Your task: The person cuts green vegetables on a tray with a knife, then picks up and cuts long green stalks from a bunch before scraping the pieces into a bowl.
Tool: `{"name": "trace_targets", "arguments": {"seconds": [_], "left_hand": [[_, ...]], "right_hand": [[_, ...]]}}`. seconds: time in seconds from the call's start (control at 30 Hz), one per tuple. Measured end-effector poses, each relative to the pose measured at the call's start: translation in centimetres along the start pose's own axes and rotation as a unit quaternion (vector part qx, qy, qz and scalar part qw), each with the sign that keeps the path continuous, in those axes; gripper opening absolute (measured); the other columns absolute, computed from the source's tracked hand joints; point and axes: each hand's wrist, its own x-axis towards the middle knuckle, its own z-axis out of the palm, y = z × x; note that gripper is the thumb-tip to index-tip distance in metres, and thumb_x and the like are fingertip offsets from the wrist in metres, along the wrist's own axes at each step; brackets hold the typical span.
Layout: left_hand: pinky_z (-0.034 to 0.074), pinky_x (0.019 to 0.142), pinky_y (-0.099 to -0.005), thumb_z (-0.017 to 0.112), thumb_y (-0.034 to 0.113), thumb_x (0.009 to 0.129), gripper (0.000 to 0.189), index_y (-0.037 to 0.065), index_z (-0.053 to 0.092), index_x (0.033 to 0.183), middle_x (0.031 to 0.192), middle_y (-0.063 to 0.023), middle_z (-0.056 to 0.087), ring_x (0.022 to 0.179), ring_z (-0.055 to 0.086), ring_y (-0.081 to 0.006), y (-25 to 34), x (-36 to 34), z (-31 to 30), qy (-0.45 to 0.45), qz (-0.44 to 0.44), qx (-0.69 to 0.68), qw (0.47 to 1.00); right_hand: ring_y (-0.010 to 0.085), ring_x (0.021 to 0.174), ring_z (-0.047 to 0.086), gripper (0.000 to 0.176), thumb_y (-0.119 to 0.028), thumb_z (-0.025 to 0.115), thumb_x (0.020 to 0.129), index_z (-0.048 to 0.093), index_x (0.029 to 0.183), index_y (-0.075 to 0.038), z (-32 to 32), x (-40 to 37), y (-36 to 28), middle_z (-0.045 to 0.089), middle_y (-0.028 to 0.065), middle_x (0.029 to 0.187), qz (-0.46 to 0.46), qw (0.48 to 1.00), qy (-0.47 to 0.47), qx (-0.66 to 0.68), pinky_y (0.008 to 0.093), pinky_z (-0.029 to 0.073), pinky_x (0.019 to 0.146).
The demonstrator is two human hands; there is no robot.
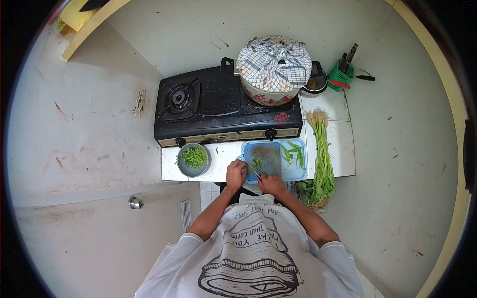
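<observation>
My right hand (272,185) is closed around the handle of a knife (253,169), its blade slanting up and left over the blue tray (304,171). By the tray's left edge, close beside the blade, my left hand (237,174) has its fingers curled in; what they hold, if anything, is hidden. A few cut greens (257,162) lie just right of the blade. Longer green leaves (294,153) rest at the tray's right side. To the left of my hands stands a grey bowl (207,168) holding chopped greens (194,157).
Behind the tray is a black gas stove (213,111) carrying a cloth-covered pot (271,97). A long bunch of rooted greens (323,154) overhangs the counter's front edge on the right. Farther back are a small pan (315,83) and a green basket (339,77) of utensils.
</observation>
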Motion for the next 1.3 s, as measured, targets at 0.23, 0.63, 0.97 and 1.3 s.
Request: {"name": "trace_targets", "arguments": {"seconds": [0.23,0.63,0.97,1.3], "left_hand": [[0.053,0.082,-0.0449,0.074,0.004,0.082,0.01,0.007,0.074,0.092,0.094,-0.0115,0.07,0.091,0.066,-0.0343,0.3,-0.7,0.1,0.018,0.01,-0.017,1.0],[0.052,0.08,-0.0465,0.073,0.004,0.083,0.009,0.009,0.073,0.089,0.091,-0.0106,0.07,0.088,0.064,-0.0343,0.3,0.5,-0.1,0.005,0.012,0.006,1.0],[0.053,0.08,-0.0437,0.075,0.005,0.082,0.008,0.009,0.077,0.089,0.09,-0.0098,0.071,0.087,0.065,-0.0327,0.5,0.0,-0.3,0.015,0.012,0.002,1.0],[0.054,0.081,-0.0432,0.075,0.003,0.079,0.01,0.007,0.076,0.088,0.09,-0.0112,0.072,0.087,0.067,-0.0329,-0.3,0.4,0.5,0.015,-0.071,-0.043,0.996]], "right_hand": [[0.045,0.079,0.074,0.042,-0.036,0.05,0.101,0.064,0.101,0.004,0.6,1.1,-0.3,0.074,0.027,0.085,0.005,1.0,0.005,-0.015,0.0568,0.058,0.078],[0.0448,0.076,0.073,0.042,-0.037,0.05,0.102,0.062,0.1,0.004,-0.2,-0.3,0.4,0.072,0.0271,0.079,-0.008,1.0,0.019,-0.004,0.0554,0.059,0.072],[0.0461,0.081,0.073,0.043,-0.037,0.05,0.102,0.063,0.103,0.004,1.3,1.2,0.0,0.073,0.0277,0.085,0.009,1.0,0.007,0.009,0.0577,0.058,0.077],[0.0451,0.078,0.073,0.043,-0.037,0.049,0.102,0.062,0.103,0.004,-0.5,0.1,0.2,0.073,0.027,0.082,0.021,1.0,-0.01,-0.009,0.0562,0.059,0.075]]}}
